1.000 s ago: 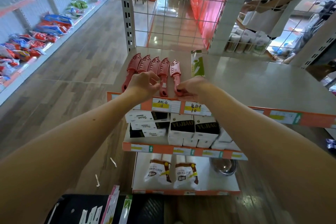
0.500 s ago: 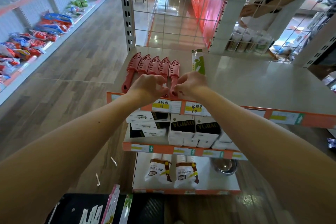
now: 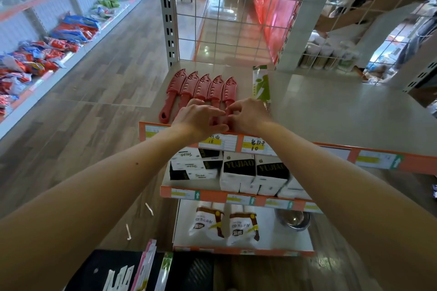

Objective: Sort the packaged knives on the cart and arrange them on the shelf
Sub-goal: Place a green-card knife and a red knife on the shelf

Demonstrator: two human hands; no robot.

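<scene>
Several red sheathed knives point(image 3: 201, 87) lie side by side at the left front of the top shelf point(image 3: 331, 111), blades pointing away from me. My left hand point(image 3: 198, 118) and my right hand point(image 3: 248, 114) meet over the handles of the rightmost knives, fingertips pinching at the rightmost red knife point(image 3: 229, 92). A green-and-white packaged knife point(image 3: 260, 85) lies just right of the red row. The black cart point(image 3: 142, 271) sits at the bottom edge, with pink and green packaged knives point(image 3: 146, 264) standing in it.
Boxes marked YUJIAO point(image 3: 238, 170) fill the shelf below, and bagged paper cups point(image 3: 224, 224) and a metal bowl point(image 3: 293, 218) lie on the lowest shelf. A wire grid panel point(image 3: 224, 19) backs the top shelf. Snack bags point(image 3: 35, 59) line the left aisle shelf.
My hands have drawn closer together over the knife handles. The rightmost red knife has been nudged in line with the row. The head camera has hardly moved.
</scene>
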